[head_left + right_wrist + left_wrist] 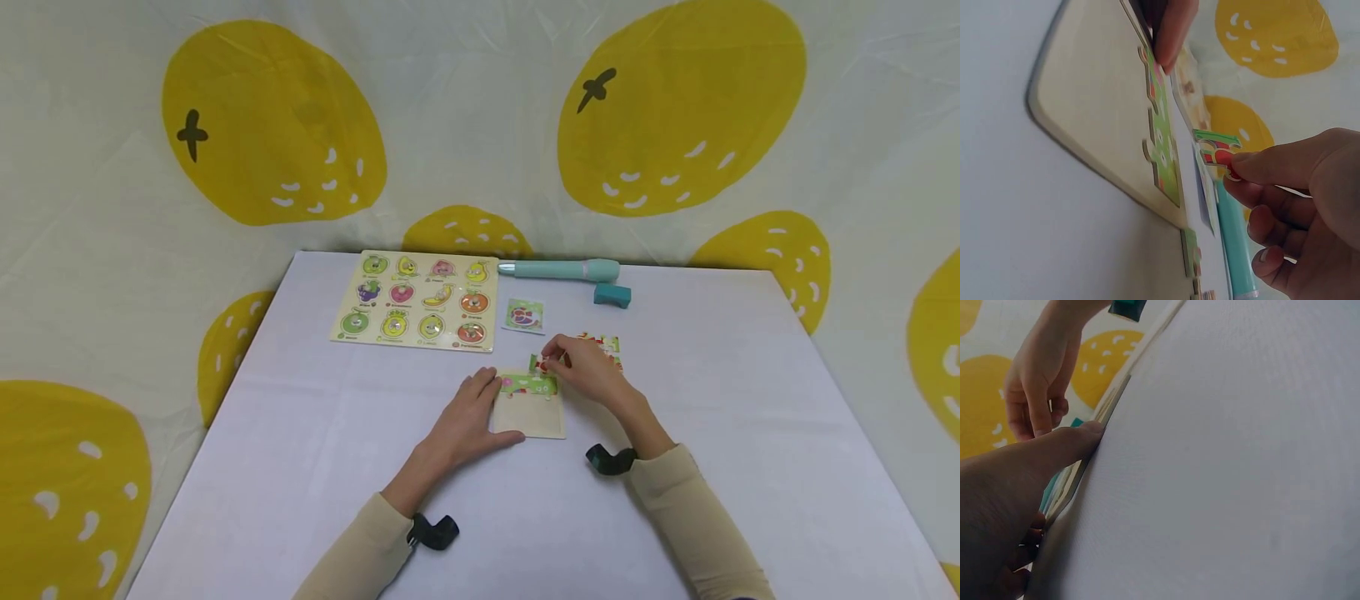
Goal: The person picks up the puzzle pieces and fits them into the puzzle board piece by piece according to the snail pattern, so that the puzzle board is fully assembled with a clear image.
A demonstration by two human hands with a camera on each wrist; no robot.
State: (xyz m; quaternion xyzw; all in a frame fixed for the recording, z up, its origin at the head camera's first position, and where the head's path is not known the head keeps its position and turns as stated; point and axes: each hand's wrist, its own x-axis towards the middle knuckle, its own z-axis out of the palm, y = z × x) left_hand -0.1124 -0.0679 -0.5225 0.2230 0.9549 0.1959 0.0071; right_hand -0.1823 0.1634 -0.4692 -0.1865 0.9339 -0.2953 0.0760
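My right hand (588,369) pinches a jigsaw piece (1215,150), red and white with a green edge, between thumb and forefinger. It is held just past the far edge of a square wooden puzzle board (528,418). Along that far side lie fitted green jigsaw pieces (529,384); the rest of the board shows bare wood. My left hand (467,422) rests at the board's left side, thumb stretched along the near edge and fingers at the far left corner. In the left wrist view its thumb (1075,439) touches the board's edge.
Loose jigsaw pieces (611,342) lie behind my right hand, partly hidden. Farther back are a small picture card (524,316), a fruit peg puzzle (416,302), a large teal pen (558,269) and a teal block (612,295). A patterned cloth (480,125) hangs behind the table.
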